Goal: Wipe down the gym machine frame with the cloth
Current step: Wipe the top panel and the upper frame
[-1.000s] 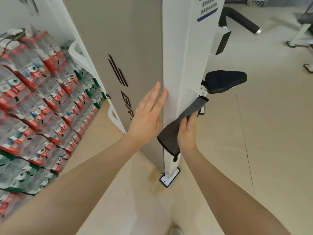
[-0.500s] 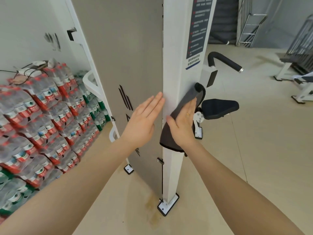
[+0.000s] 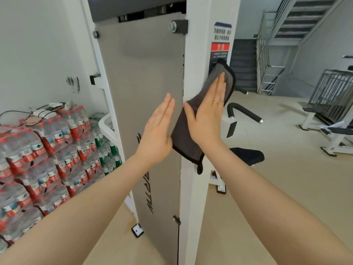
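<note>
A white upright post (image 3: 193, 197) of the gym machine frame runs through the middle of the view, with a grey panel (image 3: 145, 73) on its left. A dark grey cloth (image 3: 188, 142) with a black hem lies flat against the post. My right hand (image 3: 207, 119), fingers straight and together, presses the cloth onto the post just below a warning label (image 3: 219, 48). My left hand (image 3: 158, 131) rests flat and empty on the grey panel beside the post's edge, fingers pointing up.
Stacked packs of bottled water (image 3: 38, 155) fill the left side along the wall. A black padded handle (image 3: 245, 112) and seat pad (image 3: 248, 155) jut out right of the post. A bench machine (image 3: 330, 123) and metal stairs (image 3: 273, 54) stand at the far right.
My right hand has slid the cloth upward along the post, from near its base to the label. My left hand has risen along the panel with it, and my view has tilted up.
</note>
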{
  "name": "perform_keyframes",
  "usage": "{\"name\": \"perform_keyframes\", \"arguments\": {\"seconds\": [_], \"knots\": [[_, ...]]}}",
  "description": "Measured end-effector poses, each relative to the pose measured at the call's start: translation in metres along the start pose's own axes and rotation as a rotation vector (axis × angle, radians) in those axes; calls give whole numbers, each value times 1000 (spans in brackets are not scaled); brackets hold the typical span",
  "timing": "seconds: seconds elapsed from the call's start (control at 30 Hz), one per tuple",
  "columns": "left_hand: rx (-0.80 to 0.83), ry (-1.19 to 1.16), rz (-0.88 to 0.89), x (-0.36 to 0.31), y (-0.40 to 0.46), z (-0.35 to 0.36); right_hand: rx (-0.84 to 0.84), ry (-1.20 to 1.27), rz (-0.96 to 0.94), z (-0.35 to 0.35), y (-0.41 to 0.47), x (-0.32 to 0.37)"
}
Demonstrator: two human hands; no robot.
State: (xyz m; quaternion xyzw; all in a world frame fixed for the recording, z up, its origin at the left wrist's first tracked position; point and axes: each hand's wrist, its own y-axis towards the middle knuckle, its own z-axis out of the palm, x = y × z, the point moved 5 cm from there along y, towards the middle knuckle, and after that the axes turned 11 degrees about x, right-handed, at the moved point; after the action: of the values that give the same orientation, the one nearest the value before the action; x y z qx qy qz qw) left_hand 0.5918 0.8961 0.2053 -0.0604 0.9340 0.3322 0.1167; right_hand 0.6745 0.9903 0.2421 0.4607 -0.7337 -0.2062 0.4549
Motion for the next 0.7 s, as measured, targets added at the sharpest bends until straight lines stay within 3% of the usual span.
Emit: {"name": "perform_keyframes", "arguments": {"seconds": [0.33, 0.57, 0.7], "knots": [[-160, 76, 69, -16, 74, -78, -152, 73, -109, -52, 87, 47], [-12, 122, 34, -15, 71, -66, -145, 144, -74, -38, 63, 35], [-12, 104, 61, -15, 69, -73, -167, 127, -43, -39, 64, 40]]}}
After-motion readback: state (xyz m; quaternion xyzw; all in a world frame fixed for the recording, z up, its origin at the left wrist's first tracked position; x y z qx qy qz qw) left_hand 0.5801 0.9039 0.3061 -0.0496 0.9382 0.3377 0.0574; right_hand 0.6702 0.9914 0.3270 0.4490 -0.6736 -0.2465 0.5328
